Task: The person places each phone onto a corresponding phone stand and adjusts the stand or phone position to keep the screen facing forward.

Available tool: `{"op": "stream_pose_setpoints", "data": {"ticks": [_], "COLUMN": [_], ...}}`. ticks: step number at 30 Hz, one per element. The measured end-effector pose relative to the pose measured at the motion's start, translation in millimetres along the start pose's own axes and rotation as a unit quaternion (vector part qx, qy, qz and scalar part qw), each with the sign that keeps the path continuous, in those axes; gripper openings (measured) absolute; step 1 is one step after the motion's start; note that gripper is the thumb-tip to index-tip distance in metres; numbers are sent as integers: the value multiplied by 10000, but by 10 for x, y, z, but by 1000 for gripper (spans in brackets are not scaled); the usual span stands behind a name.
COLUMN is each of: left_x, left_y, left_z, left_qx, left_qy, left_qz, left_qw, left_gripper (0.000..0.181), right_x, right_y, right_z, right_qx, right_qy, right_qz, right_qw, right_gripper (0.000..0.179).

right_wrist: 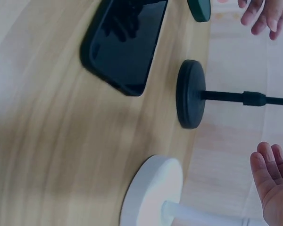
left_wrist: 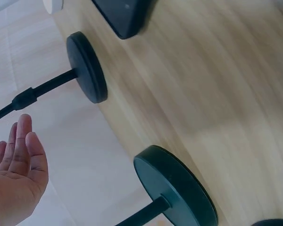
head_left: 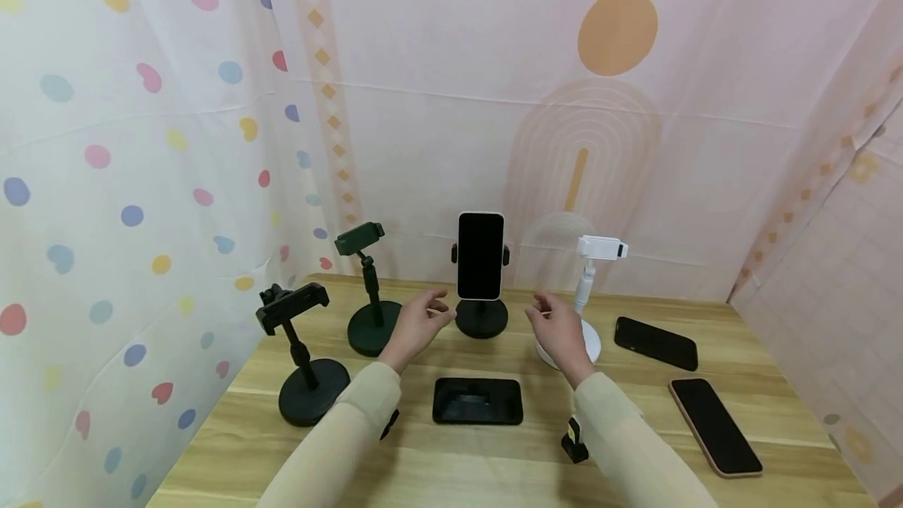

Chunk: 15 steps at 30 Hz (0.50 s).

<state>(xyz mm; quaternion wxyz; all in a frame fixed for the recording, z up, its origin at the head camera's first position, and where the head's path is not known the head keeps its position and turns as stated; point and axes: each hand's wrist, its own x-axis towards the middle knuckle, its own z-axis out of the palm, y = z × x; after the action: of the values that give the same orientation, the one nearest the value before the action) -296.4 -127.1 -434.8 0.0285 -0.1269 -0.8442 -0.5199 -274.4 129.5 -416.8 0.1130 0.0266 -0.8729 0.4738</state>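
The table (head_left: 480, 461) looks like smooth wood with visible grain and a faint sheen. The flat phone (head_left: 477, 401) has a glossy, mirror-like screen. The middle black stand (head_left: 482, 321), green stand (head_left: 374, 328) and white stand (right_wrist: 153, 193) look like smooth, fairly matt plastic. The curtain (head_left: 423, 139) is creased cloth; the sleeves (head_left: 339, 437) are matt cloth.

The person's left arm (head_left: 331, 445) and right arm (head_left: 635, 445), both pale-sleeved, reach forward side by side. The left grip (head_left: 418, 328) and right grip (head_left: 560, 332) are raised, apart from each other, with fingers (left_wrist: 21, 153) relaxed and gently bent, angled inward.
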Motion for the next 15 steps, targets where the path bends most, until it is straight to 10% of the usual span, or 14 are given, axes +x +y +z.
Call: {"op": "stream_pose_setpoints", "data": {"ticks": [9, 15], "left_x": [-100, -72], "left_y": [-99, -145], "left_z": [-24, 7], "left_qx": [1258, 2642], "left_qy": [-428, -675], "left_qz": [88, 113], "left_qw": [9911, 9620], "left_gripper": [44, 46], "right_x": [-65, -56], "right_y": [199, 319], "right_z": [-115, -371], "right_qx": [-296, -448], "right_qy": [391, 680], "right_qz": [179, 474], "right_qw": [9986, 9956], "right_gripper": [32, 33]}}
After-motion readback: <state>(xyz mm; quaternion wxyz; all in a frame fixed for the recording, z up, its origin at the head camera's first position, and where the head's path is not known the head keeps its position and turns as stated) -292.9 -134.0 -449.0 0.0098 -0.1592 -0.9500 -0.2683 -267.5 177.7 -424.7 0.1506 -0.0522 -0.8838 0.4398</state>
